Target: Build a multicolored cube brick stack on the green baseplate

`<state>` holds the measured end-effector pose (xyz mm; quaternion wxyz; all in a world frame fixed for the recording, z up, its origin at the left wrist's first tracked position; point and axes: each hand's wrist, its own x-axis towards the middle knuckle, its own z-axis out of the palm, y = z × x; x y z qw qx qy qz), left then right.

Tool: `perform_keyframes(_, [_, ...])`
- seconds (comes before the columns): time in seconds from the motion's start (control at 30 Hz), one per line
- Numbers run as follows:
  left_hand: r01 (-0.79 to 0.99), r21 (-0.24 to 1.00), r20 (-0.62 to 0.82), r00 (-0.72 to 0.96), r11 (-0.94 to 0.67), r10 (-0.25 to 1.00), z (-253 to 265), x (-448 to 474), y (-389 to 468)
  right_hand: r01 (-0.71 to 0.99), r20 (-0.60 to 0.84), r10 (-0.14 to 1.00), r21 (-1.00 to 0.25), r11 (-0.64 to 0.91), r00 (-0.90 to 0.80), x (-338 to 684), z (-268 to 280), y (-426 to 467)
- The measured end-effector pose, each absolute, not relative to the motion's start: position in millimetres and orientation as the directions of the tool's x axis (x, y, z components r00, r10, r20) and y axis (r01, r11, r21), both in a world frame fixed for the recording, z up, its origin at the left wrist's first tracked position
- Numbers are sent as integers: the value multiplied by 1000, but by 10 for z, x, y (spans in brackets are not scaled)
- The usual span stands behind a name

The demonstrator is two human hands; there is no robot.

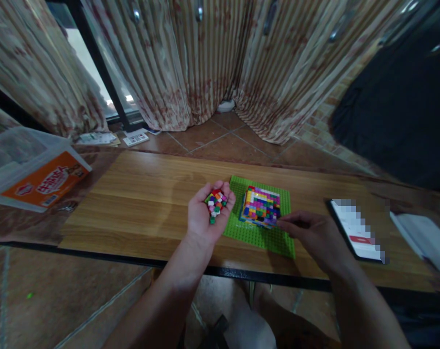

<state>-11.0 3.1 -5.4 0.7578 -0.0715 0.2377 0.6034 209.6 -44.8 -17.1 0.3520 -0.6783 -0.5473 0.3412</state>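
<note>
Palm up, my left hand (pixel 205 213) is cupped around a small heap of loose building bricks (pixel 215 203) in white, red, green, pink and other colours. A green studded baseplate (pixel 242 233) lies on the table, partly behind that hand. On it stands a rectangular block of multicoloured bricks (pixel 260 206), several layers high. My right hand (pixel 310 230) is at the block's near right corner, thumb and forefinger pinched together. Whether a brick is between those fingertips cannot be made out.
The wooden table (pixel 140 194) runs across the view. A tablet (pixel 358 232) and a white object (pixel 423 237) lie on the right. At the left stands a clear plastic tub (pixel 31 169) with an orange label. Striped curtains (pixel 162 63) hang behind; a dark cover (pixel 398 106) fills the upper right.
</note>
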Motion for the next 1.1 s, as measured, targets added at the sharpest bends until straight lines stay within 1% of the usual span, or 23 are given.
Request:
perform_keyframes(0.1, [-945,178,-445,170,273,879,-55,-104,24,498,-70,982,-854,-149,175,2077,-168,-449])
perform_keyframes(0.37, [-931,218,-443,172,291,880,-72,-71,3,569,-20,986,-815,-110,163,2029,-128,-460])
perform_keyframes(0.5, [-934,198,-436,189,298,880,-67,-67,3,558,-27,988,-823,-108,151,2077,-124,-456])
perform_keyframes(0.53, [-935,195,-434,190,298,881,-64,-64,1,555,-13,984,-824,-110,175,2072,-110,-455])
perform_keyframes(0.6, [-934,196,-432,192,300,881,-56,-51,-5,527,62,966,-846,-82,250,2010,-65,-459])
perform_keyframes(0.67, [-929,196,-426,207,313,881,-51,-32,-16,473,172,938,-881,10,300,1869,-14,-478])
perform_keyframes(0.73, [-923,196,-420,225,330,879,-50,-13,-27,457,272,933,-878,141,235,1670,24,-513])
perform_keyframes(0.8, [-914,204,-412,243,349,878,-49,-1,-38,452,337,937,-853,261,95,1458,39,-554])
perform_keyframes(0.87, [-899,214,-409,273,383,871,-43,3,-46,437,355,933,-833,340,-49,1278,33,-588])
perform_keyframes(0.97, [-880,220,-422,304,421,854,-16,-2,-55,416,316,932,-835,361,-175,1109,13,-604])
perform_keyframes(1.1, [-879,233,-425,293,417,856,17,-15,-57,418,301,925,-828,374,-231,1023,16,-578])
